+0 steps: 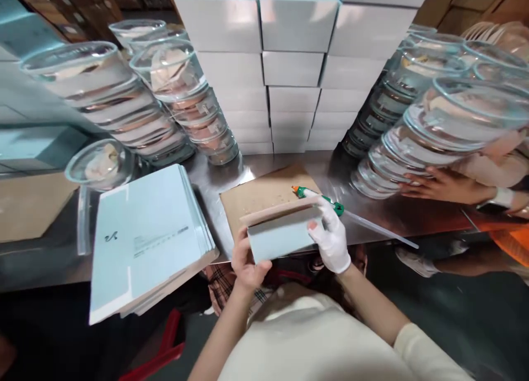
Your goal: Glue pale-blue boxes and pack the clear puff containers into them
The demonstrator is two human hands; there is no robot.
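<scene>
I hold the pale box (285,237) between the left hand (247,262) and gloved right hand (332,239); folding seems underway, and the far flap (278,211) likely calls for steady pressing.

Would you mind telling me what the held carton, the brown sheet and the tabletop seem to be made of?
Held carton: probably paperboard, smooth and pale, with folded edges. Brown sheet: likely cardboard, matte and tan. Tabletop: apparently metal, shiny grey with reflections.
</scene>
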